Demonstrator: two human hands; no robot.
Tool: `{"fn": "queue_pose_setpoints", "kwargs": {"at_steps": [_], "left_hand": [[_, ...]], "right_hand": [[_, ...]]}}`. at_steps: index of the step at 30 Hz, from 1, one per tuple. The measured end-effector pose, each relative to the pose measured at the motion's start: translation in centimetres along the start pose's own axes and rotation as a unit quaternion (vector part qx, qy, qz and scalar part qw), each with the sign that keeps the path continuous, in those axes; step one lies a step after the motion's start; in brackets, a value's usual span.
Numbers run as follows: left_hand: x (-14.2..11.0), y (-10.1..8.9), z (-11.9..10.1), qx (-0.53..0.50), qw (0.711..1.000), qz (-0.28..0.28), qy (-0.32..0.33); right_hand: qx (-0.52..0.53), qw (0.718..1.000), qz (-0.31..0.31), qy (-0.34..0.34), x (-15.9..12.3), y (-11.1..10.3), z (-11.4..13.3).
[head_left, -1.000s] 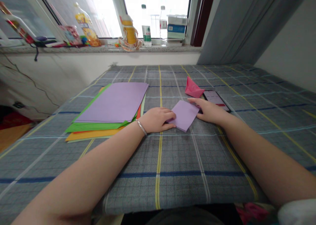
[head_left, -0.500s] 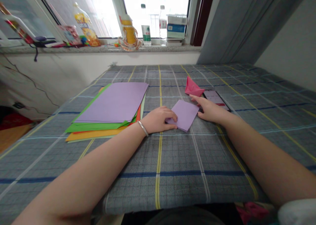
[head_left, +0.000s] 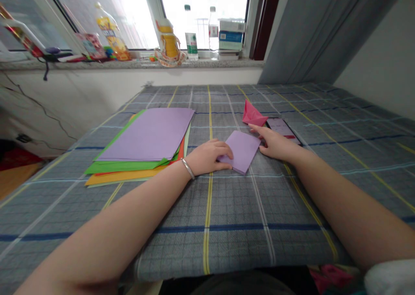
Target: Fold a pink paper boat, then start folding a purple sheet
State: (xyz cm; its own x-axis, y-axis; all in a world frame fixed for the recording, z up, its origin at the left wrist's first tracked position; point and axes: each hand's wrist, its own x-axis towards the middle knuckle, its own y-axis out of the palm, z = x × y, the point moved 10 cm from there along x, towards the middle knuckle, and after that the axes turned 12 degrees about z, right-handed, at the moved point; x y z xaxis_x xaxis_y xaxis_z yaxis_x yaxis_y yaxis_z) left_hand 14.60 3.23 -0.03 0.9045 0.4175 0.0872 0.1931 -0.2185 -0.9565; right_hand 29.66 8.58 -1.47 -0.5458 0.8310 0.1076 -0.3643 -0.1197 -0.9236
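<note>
A folded purple paper [head_left: 243, 150] lies on the checked cloth, its lower edge showing more than one layer. My left hand [head_left: 212, 156], with a silver bangle at the wrist, grips its left corner, fingers curled over the top and thumb at the near side. Just off the paper's right corner is my right hand [head_left: 271, 140], fingers stretched and apart with nothing in them. Beyond its fingertips stands a pink folded-paper shape [head_left: 253, 114]. A phone [head_left: 281, 127] with a lit screen lies behind the right hand, partly hidden by it.
To the left lies a stack of coloured sheets [head_left: 149, 133], purple on top with green, orange and yellow below. The checked tablecloth [head_left: 181, 247] covers the table to its near edge. Bottles, a yellow cup [head_left: 169, 42] and boxes [head_left: 231, 38] line the windowsill.
</note>
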Motion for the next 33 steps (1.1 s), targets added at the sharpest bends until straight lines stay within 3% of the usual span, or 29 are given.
{"fn": "queue_pose_setpoints", "kwargs": {"at_steps": [3,11,17,23,26,33], "left_hand": [[0.0,0.0,0.2,0.005,1.0,-0.001,-0.006],[0.2,0.0,0.4,0.123,0.987,0.006,-0.106],[-1.0,-0.6,3.3,0.084,0.955,-0.026,-0.284],[-1.8,-0.3,5.1,0.041,0.944,-0.02,-0.326],[-2.0,-0.5,5.4,0.034,0.944,-0.028,-0.328],[-2.1,-0.1,5.9,-0.031,0.941,-0.038,-0.335]], "right_hand": [[0.001,1.0,0.004,0.006,0.0,0.0,0.1],[-0.017,1.0,-0.011,0.016,-0.3,-0.7,0.5],[-0.084,0.994,-0.063,0.034,-0.7,-2.1,0.9],[-0.149,0.98,-0.127,0.022,-1.1,-4.1,2.8],[-0.184,0.98,-0.078,-0.013,-0.8,-3.4,4.3],[-0.18,0.964,0.045,-0.191,-0.7,1.0,9.7]]}}
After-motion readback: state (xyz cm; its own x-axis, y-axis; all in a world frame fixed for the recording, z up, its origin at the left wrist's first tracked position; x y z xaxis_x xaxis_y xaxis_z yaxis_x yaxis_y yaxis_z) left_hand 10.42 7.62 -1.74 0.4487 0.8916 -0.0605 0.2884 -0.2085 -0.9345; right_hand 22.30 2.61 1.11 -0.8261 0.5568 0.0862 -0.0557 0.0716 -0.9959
